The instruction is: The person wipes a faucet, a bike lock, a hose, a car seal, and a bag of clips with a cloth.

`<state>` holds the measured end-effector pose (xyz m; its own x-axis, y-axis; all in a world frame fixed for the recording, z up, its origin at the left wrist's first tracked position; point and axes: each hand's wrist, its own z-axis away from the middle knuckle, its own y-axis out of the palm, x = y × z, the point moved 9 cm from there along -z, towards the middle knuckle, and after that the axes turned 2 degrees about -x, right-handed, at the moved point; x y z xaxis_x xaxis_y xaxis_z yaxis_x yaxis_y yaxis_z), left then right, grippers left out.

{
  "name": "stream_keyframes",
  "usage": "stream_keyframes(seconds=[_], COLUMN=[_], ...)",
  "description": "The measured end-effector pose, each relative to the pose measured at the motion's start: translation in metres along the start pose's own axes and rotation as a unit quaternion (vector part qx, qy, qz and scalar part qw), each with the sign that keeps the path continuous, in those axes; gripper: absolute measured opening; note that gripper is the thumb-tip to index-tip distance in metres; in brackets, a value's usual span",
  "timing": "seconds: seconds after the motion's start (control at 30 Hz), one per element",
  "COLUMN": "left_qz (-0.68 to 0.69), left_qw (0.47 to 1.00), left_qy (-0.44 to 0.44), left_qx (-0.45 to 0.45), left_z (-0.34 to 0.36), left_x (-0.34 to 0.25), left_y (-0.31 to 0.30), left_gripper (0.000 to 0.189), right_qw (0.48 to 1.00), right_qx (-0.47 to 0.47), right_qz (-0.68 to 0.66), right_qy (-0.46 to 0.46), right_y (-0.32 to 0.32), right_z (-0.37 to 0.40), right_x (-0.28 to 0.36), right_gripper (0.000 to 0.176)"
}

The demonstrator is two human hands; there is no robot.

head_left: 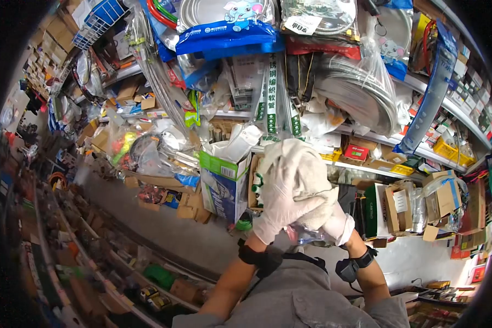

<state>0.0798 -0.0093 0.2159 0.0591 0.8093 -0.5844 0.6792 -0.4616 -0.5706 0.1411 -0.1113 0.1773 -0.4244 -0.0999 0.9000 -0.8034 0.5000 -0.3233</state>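
A crumpled off-white cloth (300, 169) is bunched up in front of my chest, held between both hands. My left hand (280, 210), in a thin white glove, presses against its left and lower side with the fingers wrapped into the folds. On the lower right, my right hand (339, 224), gloved the same way, grips the cloth too, though its fingers are mostly hidden behind the fabric. Below the cloth a bit of clear plastic (311, 236) shows; I cannot make out what it belongs to.
Bagged coiled steel hoses (358, 87) and a blue hose package (227, 35) hang ahead above crowded shelves. A green and blue carton (224, 180) stands left of my hands. Open cardboard boxes (396, 210) line the right. Another stocked shelf row (147, 273) runs along the lower left.
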Motion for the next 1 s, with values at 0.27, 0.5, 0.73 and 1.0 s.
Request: stream_keyframes(seconds=[0.27, 0.5, 0.73, 1.0], left_qz=[0.530, 0.138, -0.046, -0.044], left_qw=[0.789, 0.984, 0.995, 0.994], left_qy=[-0.243, -0.107, -0.082, -0.099], left_qx=[0.193, 0.029, 0.034, 0.018], left_z=[0.031, 0.004, 0.007, 0.025], left_x=[0.037, 0.013, 0.026, 0.057], left_y=[0.065, 0.012, 0.016, 0.026], left_gripper=[0.079, 0.040, 0.030, 0.028], right_qw=[0.992, 0.992, 0.984, 0.978], right_qx=[0.105, 0.067, 0.013, 0.071], right_qz=[0.055, 0.082, 0.137, 0.121], right_qy=[0.031, 0.063, 0.110, 0.152], right_y=[0.000, -0.003, -0.008, -0.014], right_z=[0.024, 0.023, 0.032, 0.041], right_x=[-0.028, -0.015, -0.027, -0.011], right_gripper=[0.033, 0.033, 0.040, 0.050])
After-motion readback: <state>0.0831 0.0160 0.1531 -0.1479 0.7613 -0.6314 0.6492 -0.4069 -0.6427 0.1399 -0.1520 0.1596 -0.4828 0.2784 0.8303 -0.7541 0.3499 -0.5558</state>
